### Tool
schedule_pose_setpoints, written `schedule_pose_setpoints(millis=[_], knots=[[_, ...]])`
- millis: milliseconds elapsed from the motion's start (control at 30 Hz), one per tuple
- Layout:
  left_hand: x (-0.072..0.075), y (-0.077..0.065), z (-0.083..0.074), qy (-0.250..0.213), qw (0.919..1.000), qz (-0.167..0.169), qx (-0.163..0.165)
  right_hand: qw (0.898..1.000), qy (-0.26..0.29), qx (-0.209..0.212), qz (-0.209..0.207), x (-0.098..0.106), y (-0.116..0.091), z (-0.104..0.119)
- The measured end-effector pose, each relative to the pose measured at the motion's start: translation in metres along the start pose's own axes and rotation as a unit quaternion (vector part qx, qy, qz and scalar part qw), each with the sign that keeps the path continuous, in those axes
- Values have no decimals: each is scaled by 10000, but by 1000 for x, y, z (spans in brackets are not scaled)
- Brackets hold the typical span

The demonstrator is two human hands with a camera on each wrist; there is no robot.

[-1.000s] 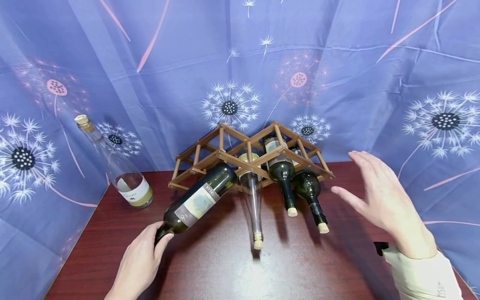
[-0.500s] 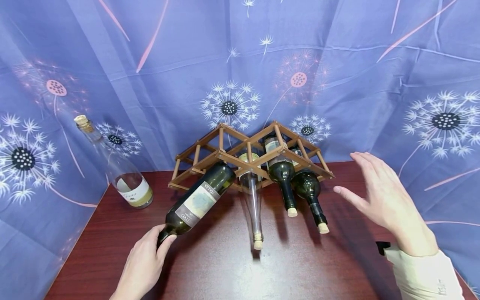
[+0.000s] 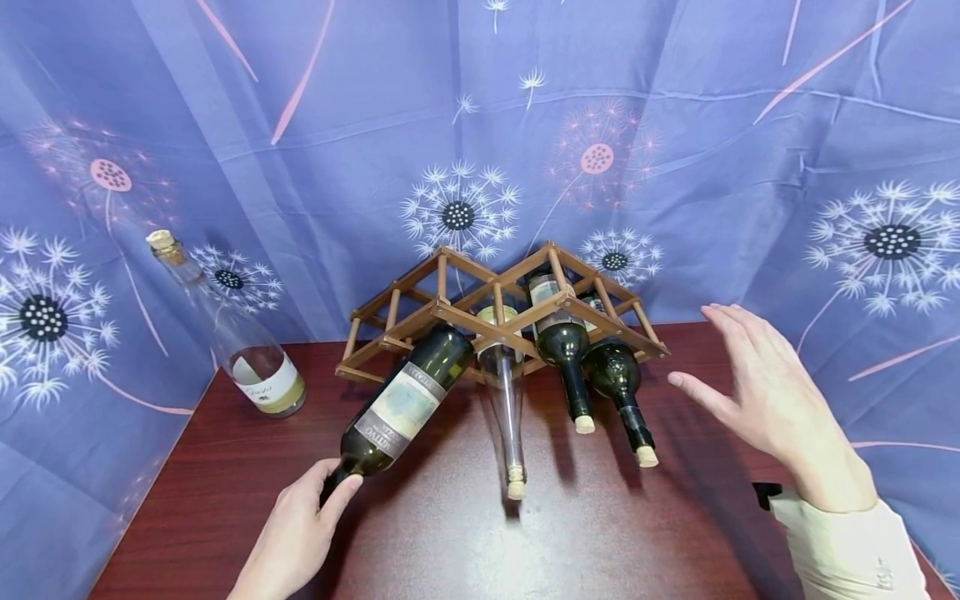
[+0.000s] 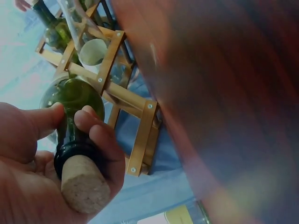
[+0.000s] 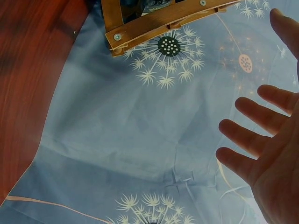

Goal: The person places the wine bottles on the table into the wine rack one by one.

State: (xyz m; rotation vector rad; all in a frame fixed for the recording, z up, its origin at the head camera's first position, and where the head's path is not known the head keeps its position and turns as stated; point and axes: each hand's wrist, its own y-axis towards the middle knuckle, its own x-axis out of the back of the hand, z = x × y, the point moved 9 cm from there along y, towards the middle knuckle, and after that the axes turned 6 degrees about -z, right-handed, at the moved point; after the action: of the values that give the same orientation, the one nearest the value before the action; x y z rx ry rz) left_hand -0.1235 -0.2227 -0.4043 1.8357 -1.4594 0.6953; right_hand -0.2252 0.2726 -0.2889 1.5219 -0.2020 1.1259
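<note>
My left hand (image 3: 300, 521) grips a dark green wine bottle (image 3: 405, 404) by its neck, the label facing up and the base at the front of the wooden wine rack (image 3: 468, 312). In the left wrist view, thumb and fingers wrap the neck just behind the cork (image 4: 85, 184). Three corked bottles lie in the rack, necks toward me: a clear bottle (image 3: 510, 417) in the middle, a green bottle (image 3: 564, 342) right of it, and another green bottle (image 3: 615, 371) at the right. My right hand (image 3: 772, 400) hovers right of the rack, fingers extended, holding nothing.
A clear corked bottle (image 3: 262, 367) with a white and yellow label stands upright at the left of the reddish-brown table (image 3: 600, 533). Behind the rack hangs a blue dandelion-print cloth (image 3: 360, 167). A small black object (image 3: 765, 495) lies near the right sleeve.
My left hand has shifted slightly right with the green wine bottle, turning it a little steeper toward the rack's opening. The right hand has barely moved.
</note>
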Motion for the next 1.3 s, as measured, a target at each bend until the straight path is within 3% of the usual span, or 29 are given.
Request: schedule_pose_setpoints(millis=[167, 400, 800, 933, 1300], knots=[[-7, -4, 3, -469, 9973, 344, 451, 10000, -5, -5, -6, 0, -1, -1], [-17, -8, 2, -1185, 9863, 611, 968, 10000, 17, 11, -22, 0, -1, -1], [-33, -13, -3, -2062, 9671, 887, 1200, 10000, 23, -67, 67, 0, 0, -4], [-38, -15, -8, -2417, 9561, 1117, 1223, 9999, 7, -99, 132, -2, 0, -5], [-52, -21, -20, -3371, 9127, 1899, 1311, 9998, -19, -95, 175, -4, -1, -6]])
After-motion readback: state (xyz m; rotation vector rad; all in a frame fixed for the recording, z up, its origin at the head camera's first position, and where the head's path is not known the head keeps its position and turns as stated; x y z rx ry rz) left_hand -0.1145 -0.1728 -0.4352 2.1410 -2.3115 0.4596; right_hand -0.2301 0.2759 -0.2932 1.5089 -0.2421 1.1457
